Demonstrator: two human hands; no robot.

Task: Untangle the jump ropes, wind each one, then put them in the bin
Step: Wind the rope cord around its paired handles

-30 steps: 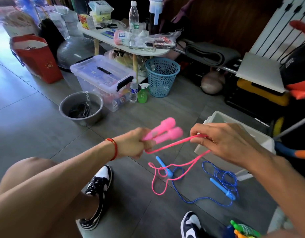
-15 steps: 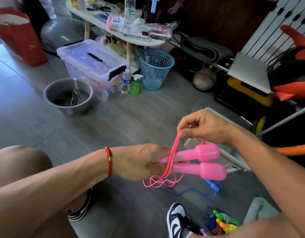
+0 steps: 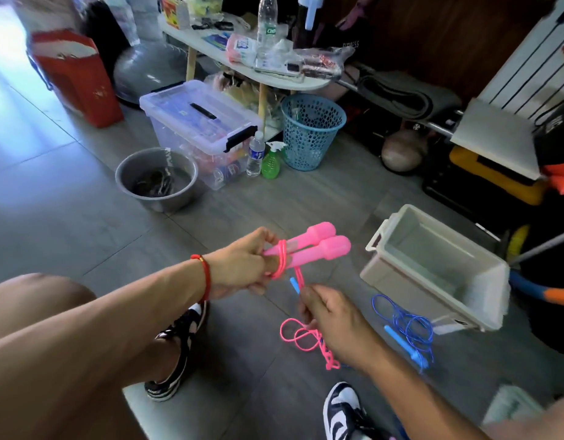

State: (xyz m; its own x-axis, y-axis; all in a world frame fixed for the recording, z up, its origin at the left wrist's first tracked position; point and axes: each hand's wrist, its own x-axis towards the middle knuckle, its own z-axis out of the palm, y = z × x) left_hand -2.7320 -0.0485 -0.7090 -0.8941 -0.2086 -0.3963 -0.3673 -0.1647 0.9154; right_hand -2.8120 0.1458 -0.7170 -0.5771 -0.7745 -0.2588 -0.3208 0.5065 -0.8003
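Observation:
My left hand [image 3: 242,268] grips the two pink handles [image 3: 318,246] of the pink jump rope side by side, with a few turns of pink cord wrapped round them near my fingers. My right hand [image 3: 334,322] pinches the pink cord [image 3: 298,336] just below the handles; the loose rest hangs in loops under it. The blue jump rope [image 3: 404,328] lies in a heap on the floor to the right, one blue handle [image 3: 404,344] showing and another blue handle [image 3: 295,285] peeking out above my right hand. The empty grey bin [image 3: 433,268] stands open at the right.
A metal bowl [image 3: 156,179], a clear lidded box [image 3: 201,128], a blue mesh basket [image 3: 310,131] and bottles stand further back by a low white table [image 3: 242,61]. My knees and black-and-white shoes [image 3: 175,354] are at the bottom. Dark gear crowds the right side.
My right hand has dropped from above the handles to below them, carrying the pink cord round them. The handles now tilt up to the right.

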